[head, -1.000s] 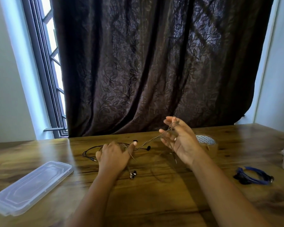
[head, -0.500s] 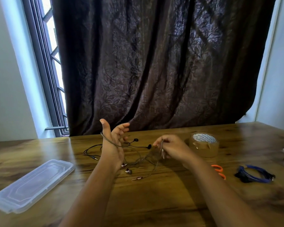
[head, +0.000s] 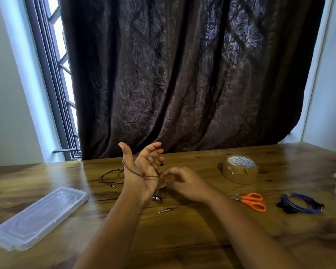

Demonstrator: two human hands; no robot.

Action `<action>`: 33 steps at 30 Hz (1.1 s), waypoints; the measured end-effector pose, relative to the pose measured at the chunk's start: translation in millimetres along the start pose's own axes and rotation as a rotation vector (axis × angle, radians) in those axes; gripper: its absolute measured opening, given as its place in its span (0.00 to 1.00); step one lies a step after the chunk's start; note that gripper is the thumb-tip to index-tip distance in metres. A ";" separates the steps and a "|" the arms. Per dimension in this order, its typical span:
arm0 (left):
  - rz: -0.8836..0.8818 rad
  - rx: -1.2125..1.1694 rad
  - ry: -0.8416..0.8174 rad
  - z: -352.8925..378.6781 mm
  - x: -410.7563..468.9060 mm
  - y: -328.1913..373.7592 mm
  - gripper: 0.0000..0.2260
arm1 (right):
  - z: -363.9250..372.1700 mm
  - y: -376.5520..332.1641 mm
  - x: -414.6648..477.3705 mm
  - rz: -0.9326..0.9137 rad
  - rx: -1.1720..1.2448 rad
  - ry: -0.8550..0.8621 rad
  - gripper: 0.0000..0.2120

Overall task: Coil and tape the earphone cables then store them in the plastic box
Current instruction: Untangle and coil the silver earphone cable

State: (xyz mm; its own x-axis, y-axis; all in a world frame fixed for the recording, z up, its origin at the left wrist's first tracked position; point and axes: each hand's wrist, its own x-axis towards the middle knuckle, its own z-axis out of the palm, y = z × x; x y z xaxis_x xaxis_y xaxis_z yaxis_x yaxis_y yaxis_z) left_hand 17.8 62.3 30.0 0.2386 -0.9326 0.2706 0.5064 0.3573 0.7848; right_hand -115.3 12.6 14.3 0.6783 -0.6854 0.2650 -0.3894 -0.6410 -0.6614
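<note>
Earphone cable (head: pixel 136 172) (thin, brown-grey, rubbery): one loop lies across the upright left hand (head: pixel 144 166), running from the thumb web to the little-finger edge. Its earbuds (head: pixel 157 199) dangle below the wrist, and the jack plug (head: pixel 166 210) rests on the wooden counter (head: pixel 182 239). Left fingers are straight and spread. The right hand (head: pixel 184 184) is just beside it, fingers curled, seemingly pinching the cable at that edge (blurred). The free length drops toward the counter. The right hand is nearer, so it likely leads the next wrap.
</note>
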 end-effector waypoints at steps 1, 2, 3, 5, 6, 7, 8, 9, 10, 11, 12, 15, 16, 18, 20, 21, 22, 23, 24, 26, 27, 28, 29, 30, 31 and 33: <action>-0.005 -0.036 -0.001 -0.2 -0.6 0.3 0.43 | 2.7 2.5 1.5 0.004 0.042 0.000 0.08; -0.010 -0.088 0.002 -0.4 -1.7 0.9 0.43 | 4.9 6.0 3.0 0.014 0.073 0.011 0.09; -0.015 -0.146 0.004 -0.6 -2.8 1.7 0.43 | 6.1 9.2 4.2 0.032 0.107 0.022 0.11; -0.022 -0.227 -0.001 0.7 -4.5 3.8 0.45 | 8.2 15.0 7.0 0.057 0.195 0.030 0.14; -0.026 -0.248 -0.008 2.1 -5.0 4.4 0.46 | 9.4 15.3 6.8 0.046 0.227 0.017 0.12; -0.030 -0.263 -0.020 3.7 -5.4 4.8 0.46 | 11.8 14.9 7.6 0.023 0.227 0.001 0.09; -0.031 -0.271 -0.031 5.6 -5.6 5.1 0.47 | 13.7 13.0 8.0 -0.010 0.213 -0.010 0.05; -0.028 -0.277 -0.040 7.2 -5.6 5.0 0.46 | 16.2 12.3 9.8 -0.043 0.197 -0.004 0.04; -0.021 -0.285 -0.042 8.3 -5.5 4.9 0.46 | 18.2 11.0 10.8 -0.078 0.193 0.005 0.06; -0.010 -0.292 -0.043 9.0 -5.1 5.3 0.46 | 19.3 9.0 11.6 -0.103 0.211 0.011 0.07; 0.003 -0.296 -0.043 9.3 -4.8 6.1 0.45 | 20.2 7.2 12.2 -0.118 0.237 0.018 0.06; 0.031 -0.286 -0.037 8.4 -4.2 7.2 0.42 | 19.2 4.8 10.6 -0.151 0.276 0.063 0.07; 0.036 -0.259 -0.032 7.8 -3.7 7.5 0.39 | 17.3 4.5 9.9 -0.154 0.301 0.100 0.08; 0.046 -0.046 -0.006 6.7 -2.7 6.4 0.30 | 11.4 2.9 9.4 -0.150 0.397 0.236 0.08; 0.036 0.252 0.018 4.7 -1.3 0.6 0.15 | 2.4 0.5 8.2 -0.152 0.554 0.375 0.10; 0.016 0.341 0.004 3.6 -0.6 -3.5 0.09 | -1.9 -0.5 7.3 -0.166 0.618 0.419 0.09; -0.001 0.386 -0.034 2.0 -0.1 -7.9 0.05 | -4.4 0.4 7.4 -0.174 0.663 0.437 0.08; -0.008 0.406 -0.074 0.0 1.0 -12.5 0.03 | -6.2 0.2 6.8 -0.175 0.684 0.432 0.07; -0.009 0.416 -0.096 -0.6 1.3 -15.5 0.04 | -6.5 -0.1 6.6 -0.170 0.679 0.421 0.06; -0.020 0.466 -0.090 -1.2 2.1 -18.6 0.08 | -5.0 -1.0 6.3 -0.167 0.652 0.420 0.05; -0.021 0.512 -0.087 -1.0 2.9 -19.6 0.08 | -4.5 -1.6 6.6 -0.167 0.647 0.427 0.06; -0.016 0.550 -0.099 -0.9 3.1 -20.2 0.09 | -4.1 -2.3 7.1 -0.167 0.648 0.434 0.07; -0.011 0.585 -0.122 -2.0 4.2 -21.4 0.10 | -3.9 -2.8 7.7 -0.165 0.656 0.440 0.08; -0.003 0.621 -0.148 -2.6 4.5 -22.1 0.10 | -4.1 -2.9 8.2 -0.161 0.668 0.446 0.08; 0.011 0.685 -0.167 -4.8 5.9 -23.3 0.09 | -4.9 -3.8 8.1 -0.157 0.685 0.453 0.09; 0.048 0.849 -0.171 -7.6 8.1 -24.9 0.05 | -6.9 -5.4 6.7 -0.157 0.715 0.473 0.10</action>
State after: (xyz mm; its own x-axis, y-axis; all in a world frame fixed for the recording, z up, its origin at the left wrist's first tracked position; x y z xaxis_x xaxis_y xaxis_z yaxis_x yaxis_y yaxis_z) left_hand 13.4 46.2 8.5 0.0813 -0.9368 0.3404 -0.3071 0.3014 0.9027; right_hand -112.9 9.0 24.5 0.2991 -0.7807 0.5486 0.2795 -0.4780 -0.8327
